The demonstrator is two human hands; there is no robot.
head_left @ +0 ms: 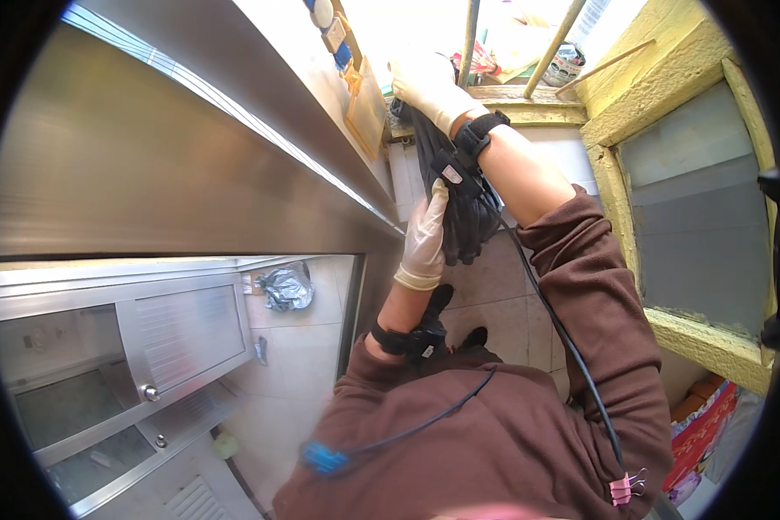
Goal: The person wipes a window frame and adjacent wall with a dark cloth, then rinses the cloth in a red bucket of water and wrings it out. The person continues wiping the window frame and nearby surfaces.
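A dark grey-black bundle with long folds, like gathered cloth [469, 232], hangs in front of me below the window ledge. My right hand [431, 87], in a pale glove, is closed at its upper end, beside the window bars; bright light washes out the fingertips. Lower down, my left hand [424, 236], in a thin whitish glove, grips the bundle's left side with the thumb along it. The fingers behind the folds are hidden. Black straps with small modules circle both wrists, and a black cable [563, 334] runs along my right arm.
A wide metal door or panel [173, 147] stands close on the left. Beyond it are a glass-fronted cabinet [186, 334] and a crumpled silver bag [286, 286] on the tiles. Yellow window bars [553, 48] rise ahead, and an open yellow-framed shutter [698, 208] stands at right.
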